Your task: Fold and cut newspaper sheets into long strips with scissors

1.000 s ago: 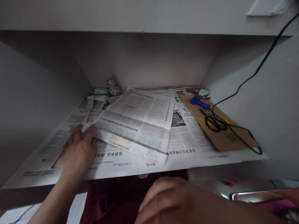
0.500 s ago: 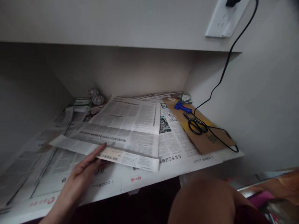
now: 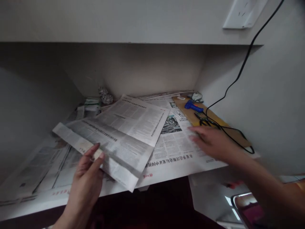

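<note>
Counter [image 3: 255, 155] set in a pale recess, wide from side to side, back wall [image 3: 147, 70] dim beyond it. Newspaper lining [image 3: 166, 149] spread over it as far as the front edge, bold black characters and small red ones toward the near margin, dark photograph [image 3: 171, 124] right of centre. Loose newspaper sheet [image 3: 126, 140] lying askew on top at centre-left, creased across the middle, near edge folded into a narrow strip and slanting toward the front. Brown cardboard [image 3: 182, 106] along the right side, flat on the lining. Black cord [image 3: 247, 58] trailing down from upper right, looping across the cardboard. Left hand [image 3: 87, 178] at the near edge of the loose newspaper sheet, folded strip pinched between thumb and fingers. Right hand [image 3: 209, 141] open and blurred, fingers stretched leftward, over the cardboard's near-left edge; contact with anything beneath impossible to tell. White socket plate [image 3: 240, 14] high at right. Black scissors [image 3: 204, 121] on the cardboard, handles partly hidden behind the right hand. Blue tool [image 3: 193, 106] just beyond. Knobbly grey-and-white bundle [image 3: 106, 96] at back left. Thin white sticks [image 3: 178, 114] just left of the cardboard.
</note>
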Available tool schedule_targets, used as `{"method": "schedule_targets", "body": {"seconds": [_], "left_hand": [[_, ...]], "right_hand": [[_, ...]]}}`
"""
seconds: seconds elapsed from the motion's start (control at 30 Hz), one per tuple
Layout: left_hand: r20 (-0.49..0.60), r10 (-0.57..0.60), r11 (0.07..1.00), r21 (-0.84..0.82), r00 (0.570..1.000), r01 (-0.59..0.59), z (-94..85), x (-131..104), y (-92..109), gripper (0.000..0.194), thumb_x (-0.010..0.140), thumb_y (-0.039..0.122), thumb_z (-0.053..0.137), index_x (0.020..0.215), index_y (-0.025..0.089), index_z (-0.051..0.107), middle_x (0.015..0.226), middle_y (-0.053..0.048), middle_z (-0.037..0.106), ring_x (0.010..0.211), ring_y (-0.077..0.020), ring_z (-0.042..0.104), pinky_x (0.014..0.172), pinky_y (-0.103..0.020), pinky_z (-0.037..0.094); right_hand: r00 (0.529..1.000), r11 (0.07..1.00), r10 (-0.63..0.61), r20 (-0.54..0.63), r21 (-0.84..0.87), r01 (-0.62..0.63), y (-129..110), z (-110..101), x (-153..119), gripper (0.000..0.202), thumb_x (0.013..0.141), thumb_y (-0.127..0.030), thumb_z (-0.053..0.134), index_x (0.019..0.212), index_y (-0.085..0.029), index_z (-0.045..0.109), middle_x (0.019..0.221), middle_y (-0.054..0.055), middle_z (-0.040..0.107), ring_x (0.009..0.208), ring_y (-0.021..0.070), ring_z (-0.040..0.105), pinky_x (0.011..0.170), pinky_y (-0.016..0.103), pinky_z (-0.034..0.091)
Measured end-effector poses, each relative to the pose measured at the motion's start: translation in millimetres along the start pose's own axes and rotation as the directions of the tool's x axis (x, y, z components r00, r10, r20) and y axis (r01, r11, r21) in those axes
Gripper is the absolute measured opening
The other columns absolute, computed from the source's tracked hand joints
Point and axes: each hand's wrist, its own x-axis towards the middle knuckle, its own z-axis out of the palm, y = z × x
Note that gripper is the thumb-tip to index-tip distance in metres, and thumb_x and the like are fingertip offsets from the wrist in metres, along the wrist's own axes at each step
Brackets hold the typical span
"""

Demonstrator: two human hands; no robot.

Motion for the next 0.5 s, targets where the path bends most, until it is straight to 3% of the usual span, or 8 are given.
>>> {"method": "schedule_targets", "body": {"seconds": [0.07, 0.17, 0.23, 0.33, 0.4, 0.5], "left_hand": [[0.101, -0.059, 0.996, 0.079, 0.993, 0.051, 3.9, -13.8, -4.8, 0.060, 0.066, 0.039, 0.087, 0.124, 0.029, 0.070, 0.092, 0.000, 0.073, 0.076, -0.0163, 0.066, 0.064, -0.025, 0.055], [0.256, -0.124, 0.975, 0.213, 0.959, 0.069, 9.1, -26.0, -11.4, 0.054, 0.069, 0.036, 0.086, 0.121, 0.025, 0.073, 0.093, -0.004, 0.075, 0.081, -0.0197, 0.068, 0.067, -0.028, 0.055], [0.262, -0.136, 0.978, 0.190, 0.956, 0.087, 9.6, -25.4, -11.5, 0.056, 0.070, 0.036, 0.086, 0.123, 0.026, 0.071, 0.092, -0.004, 0.076, 0.080, -0.0197, 0.068, 0.069, -0.029, 0.055], [0.141, -0.099, 0.995, -0.017, 0.985, 0.102, 6.8, -22.3, -6.4, 0.050, 0.067, 0.034, 0.088, 0.114, 0.027, 0.073, 0.088, -0.001, 0.075, 0.076, -0.0161, 0.066, 0.069, -0.027, 0.055], [0.087, -0.097, 0.986, -0.126, 0.991, 0.108, 4.5, -25.3, -4.1, 0.040, 0.067, 0.033, 0.088, 0.104, 0.025, 0.074, 0.088, 0.000, 0.074, 0.078, -0.0143, 0.065, 0.071, -0.025, 0.055], [0.209, -0.196, 0.977, -0.044, 0.958, 0.210, 2.5, -36.3, -6.7, 0.046, 0.072, 0.034, 0.086, 0.114, 0.023, 0.072, 0.092, -0.002, 0.073, 0.081, -0.0152, 0.065, 0.074, -0.027, 0.056]], "right_hand": [[0.973, 0.967, 0.190, -0.128, -0.149, -0.208, 46.3, -6.8, 17.5, 0.040, 0.091, -0.047, 0.057, 0.118, -0.020, 0.070, 0.114, 0.019, 0.071, 0.112, 0.0451, 0.063, 0.092, 0.061, 0.046], [0.960, 0.946, 0.241, -0.141, -0.188, -0.265, 97.5, -6.7, 29.1, 0.030, 0.086, -0.050, 0.059, 0.104, -0.028, 0.068, 0.096, 0.015, 0.071, 0.105, 0.0465, 0.063, 0.089, 0.064, 0.043], [0.954, 0.940, 0.262, -0.146, -0.186, -0.286, 112.7, -5.9, 33.7, 0.031, 0.083, -0.051, 0.059, 0.104, -0.029, 0.065, 0.093, 0.016, 0.070, 0.104, 0.0477, 0.062, 0.087, 0.065, 0.043], [0.952, 0.942, 0.298, -0.068, -0.138, -0.305, 112.6, -8.7, 40.2, 0.038, 0.081, -0.055, 0.061, 0.108, -0.030, 0.064, 0.084, 0.015, 0.069, 0.096, 0.0469, 0.063, 0.081, 0.064, 0.044], [0.963, 0.965, 0.260, 0.076, -0.064, -0.256, 103.1, -11.1, 43.3, 0.041, 0.081, -0.059, 0.062, 0.111, -0.031, 0.065, 0.080, 0.013, 0.070, 0.089, 0.0420, 0.065, 0.076, 0.058, 0.047], [0.918, 0.976, 0.112, 0.382, 0.133, -0.174, 77.6, -7.9, 41.9, 0.045, 0.082, -0.062, 0.064, 0.115, -0.030, 0.067, 0.081, 0.009, 0.072, 0.079, 0.0334, 0.068, 0.067, 0.047, 0.051]]}}
